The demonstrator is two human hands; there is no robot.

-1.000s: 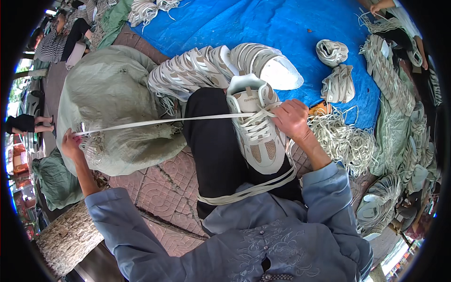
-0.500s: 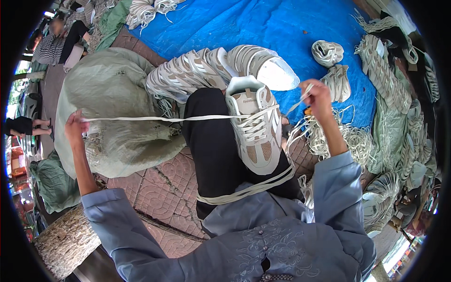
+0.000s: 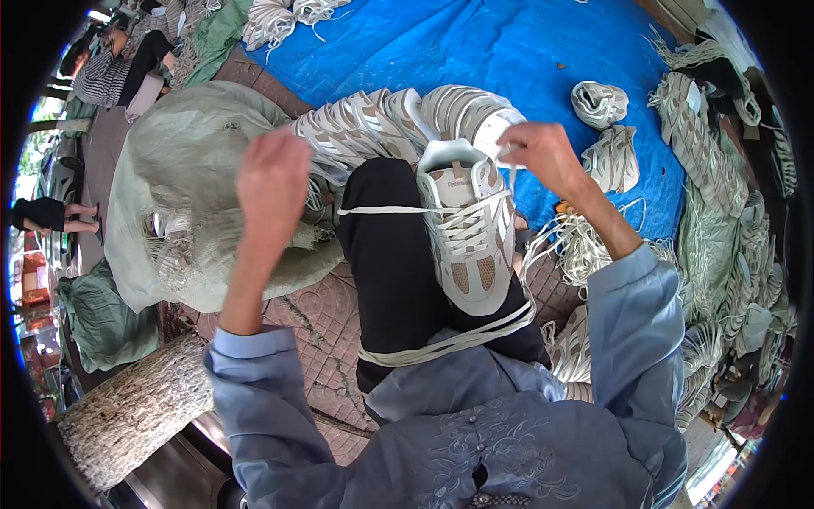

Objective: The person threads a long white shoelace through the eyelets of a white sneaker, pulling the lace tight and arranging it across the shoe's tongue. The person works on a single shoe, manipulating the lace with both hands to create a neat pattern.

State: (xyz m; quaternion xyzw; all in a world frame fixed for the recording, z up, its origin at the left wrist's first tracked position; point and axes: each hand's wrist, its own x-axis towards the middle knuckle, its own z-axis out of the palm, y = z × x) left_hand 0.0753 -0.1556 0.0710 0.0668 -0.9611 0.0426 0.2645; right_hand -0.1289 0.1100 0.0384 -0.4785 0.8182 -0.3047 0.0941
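Sneaker (image 3: 468,233): we see a white and beige shoe lying on our black-trousered lap (image 3: 394,271), toe toward our body, tongue toward the blue tarp (image 3: 475,47).
Lace (image 3: 386,210): a flat white lace runs from the sneaker's eyelets leftward across our lap toward the left hand; another end rises from the sneaker's top to the right hand.
Left hand (image 3: 273,182): we hold it raised to the left of the sneaker, fingers curled in a fist; the lace leads toward it, but we cannot tell whether it is pinched inside.
Right hand (image 3: 543,153): it sits just beyond the sneaker's collar, fingers closed on the white lace end.
Strap (image 3: 449,339): a white band wraps across our lap just below the sneaker's toe.
Stacked soles (image 3: 381,127): a curved row of pale shoe parts lies just beyond the sneaker, on the tarp's edge.
Green sack (image 3: 195,170): it bulges left of the sneaker, behind our left hand.
Loose uppers (image 3: 600,103): these lie right of the sneaker on the tarp.
Log (image 3: 136,411): lower left of the sneaker, beside our sleeve.
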